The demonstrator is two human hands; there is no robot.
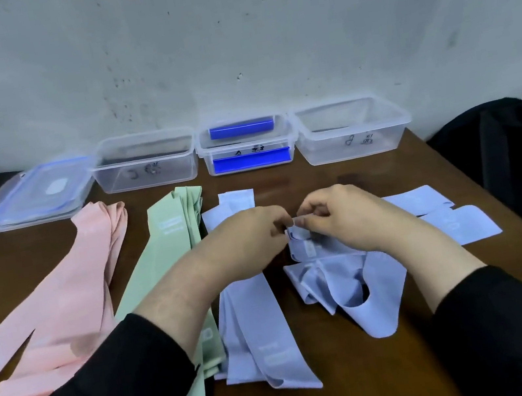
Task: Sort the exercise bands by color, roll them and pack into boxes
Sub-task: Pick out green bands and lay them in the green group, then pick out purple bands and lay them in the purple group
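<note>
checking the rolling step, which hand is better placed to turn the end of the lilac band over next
Right, likely. The right hand pinches the top end of the crumpled lilac stretch band, directly above it; the left hand only steadies that end from the side.

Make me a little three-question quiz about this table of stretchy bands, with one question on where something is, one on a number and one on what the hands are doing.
1. Where does the pink pile lie?
A. In the middle box
B. On the table, left of the green pile
C. On the lids

2. How many clear boxes stand along the wall?
A. Three
B. Two
C. Five

3. What are the hands doing?
A. Resting flat on the table
B. Lifting a lid
C. Both pinching the end of a lilac band

Answers:
1 B: the pink pile lies on the table, left of the green pile.
2 A: left box, middle box and right box.
3 C: the left hand and the right hand have their fingertips closed on the lilac band.
</note>
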